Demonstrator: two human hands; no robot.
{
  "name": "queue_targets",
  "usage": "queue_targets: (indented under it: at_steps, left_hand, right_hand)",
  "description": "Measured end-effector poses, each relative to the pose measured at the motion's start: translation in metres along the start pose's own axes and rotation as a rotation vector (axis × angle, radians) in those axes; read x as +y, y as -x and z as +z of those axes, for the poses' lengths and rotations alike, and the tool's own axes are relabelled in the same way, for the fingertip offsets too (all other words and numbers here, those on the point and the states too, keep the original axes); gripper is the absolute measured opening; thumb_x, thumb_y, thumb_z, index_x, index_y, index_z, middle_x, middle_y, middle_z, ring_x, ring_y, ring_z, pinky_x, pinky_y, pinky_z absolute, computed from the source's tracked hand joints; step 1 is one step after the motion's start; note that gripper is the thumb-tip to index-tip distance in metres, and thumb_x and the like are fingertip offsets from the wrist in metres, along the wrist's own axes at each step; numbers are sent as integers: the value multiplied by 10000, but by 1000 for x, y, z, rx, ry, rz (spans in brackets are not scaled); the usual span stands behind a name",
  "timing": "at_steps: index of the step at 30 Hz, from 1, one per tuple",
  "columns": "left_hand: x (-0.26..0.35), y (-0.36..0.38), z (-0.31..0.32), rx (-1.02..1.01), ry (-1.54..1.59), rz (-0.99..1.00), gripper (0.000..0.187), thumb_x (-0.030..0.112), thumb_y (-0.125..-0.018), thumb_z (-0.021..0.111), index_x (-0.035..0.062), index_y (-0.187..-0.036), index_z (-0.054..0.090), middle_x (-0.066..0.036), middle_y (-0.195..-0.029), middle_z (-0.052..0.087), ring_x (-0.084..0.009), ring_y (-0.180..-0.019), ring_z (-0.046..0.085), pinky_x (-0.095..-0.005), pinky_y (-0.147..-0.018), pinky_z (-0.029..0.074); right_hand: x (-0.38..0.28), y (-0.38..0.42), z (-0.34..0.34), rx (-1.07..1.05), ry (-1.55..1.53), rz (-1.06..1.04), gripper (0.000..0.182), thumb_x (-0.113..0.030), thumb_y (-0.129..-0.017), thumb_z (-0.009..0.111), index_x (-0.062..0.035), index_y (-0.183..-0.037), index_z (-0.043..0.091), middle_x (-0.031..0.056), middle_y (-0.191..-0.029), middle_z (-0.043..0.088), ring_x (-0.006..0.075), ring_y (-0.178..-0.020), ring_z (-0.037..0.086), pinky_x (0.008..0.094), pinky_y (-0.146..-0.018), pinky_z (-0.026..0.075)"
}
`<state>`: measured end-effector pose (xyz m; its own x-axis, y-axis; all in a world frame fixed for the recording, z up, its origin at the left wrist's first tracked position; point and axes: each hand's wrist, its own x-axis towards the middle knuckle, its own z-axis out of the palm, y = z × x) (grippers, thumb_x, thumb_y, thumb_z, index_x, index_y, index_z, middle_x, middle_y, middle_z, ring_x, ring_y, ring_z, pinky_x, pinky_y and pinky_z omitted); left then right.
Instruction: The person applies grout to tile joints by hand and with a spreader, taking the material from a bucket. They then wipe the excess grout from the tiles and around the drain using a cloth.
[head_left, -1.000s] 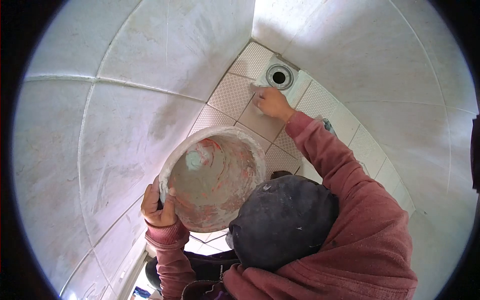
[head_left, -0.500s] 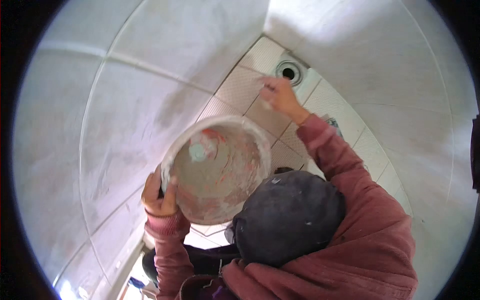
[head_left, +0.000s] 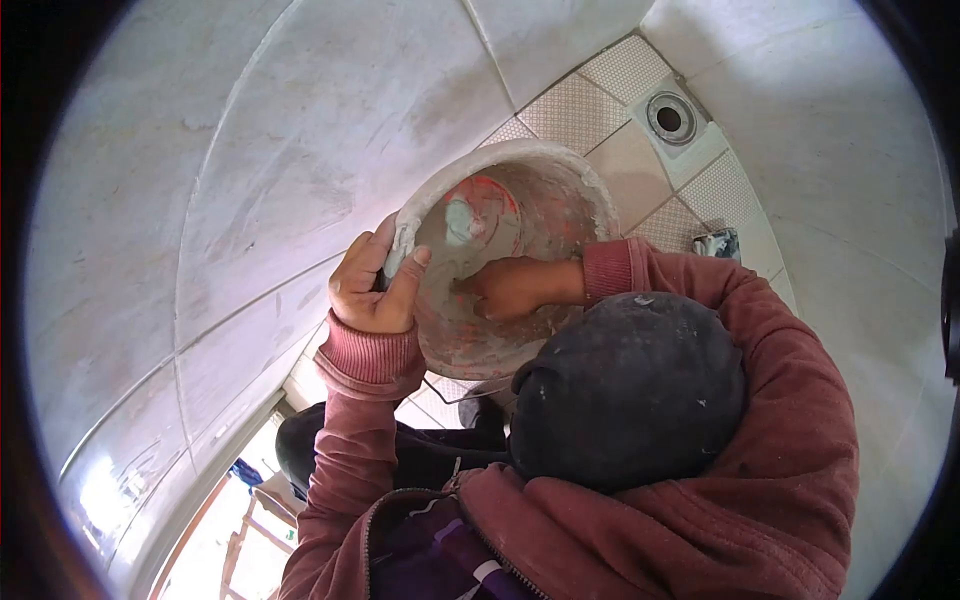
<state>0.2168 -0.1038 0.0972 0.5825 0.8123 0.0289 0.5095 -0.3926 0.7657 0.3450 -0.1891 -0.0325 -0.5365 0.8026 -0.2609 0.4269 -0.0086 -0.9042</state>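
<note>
A plaster-caked bucket [head_left: 540, 150] is tilted with its mouth towards me. My left hand [head_left: 375, 280] grips the bucket's rim on the left side, thumb inside and fingers outside. Deep in the bucket is my right hand [head_left: 510, 288], its fingers curled down close to the smeared inner surface. What those fingers hold, if anything, is hidden. A pale lump of paste [head_left: 462, 222] sticks to the bucket's bottom, among red streaks and grey residue. Below the bucket its thin wire handle [head_left: 450, 398] hangs.
Grey tiled walls [head_left: 270, 150] close in on both sides. A round floor drain [head_left: 670, 118] sits in the far corner of the patterned tile floor [head_left: 625, 165]. A small smeared packet [head_left: 717, 243] lies on the right. My dark-clad knee [head_left: 630, 390] is beside the bucket.
My right hand has come from near the drain down into the bucket. The view has shifted, and the bucket and left hand appear higher and further right.
</note>
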Motion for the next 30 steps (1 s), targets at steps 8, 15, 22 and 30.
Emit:
queue_targets:
  at_steps: [8,15,22,30]
  left_hand:
    - [6,0,1,-15,-8,16,367,74,-739,678,-27,-1085,611,-38,-664,502,-96,-589,435,-224,-542,356]
    - [1,-1,2,5,23,50,338,62,-741,665,-31,-1062,617,-49,-681,516,-108,-615,450,-235,-577,375]
    - [-6,0,-4,11,72,11,343,46,-757,645,-15,-1093,617,-53,-717,560,-134,-651,484,-238,-626,395]
    - [0,-1,-3,-8,28,60,355,35,-747,643,-25,-1095,613,-67,-737,568,-140,-660,495,-247,-639,403]
  right_hand:
    - [37,-15,31,96,213,-379,218,-161,-709,577,45,-716,649,202,-806,624,361,-752,606,422,-686,485]
    - [34,-10,10,-52,469,-570,237,-145,-730,498,11,-860,620,179,-771,597,332,-747,592,417,-671,461]
    - [50,106,-132,813,-253,-587,232,-75,-790,475,-38,-982,599,47,-604,493,145,-525,470,279,-512,412]
    - [170,128,-141,1573,-126,584,548,-203,-786,498,32,-1276,421,271,-1002,610,417,-961,570,435,-856,430]
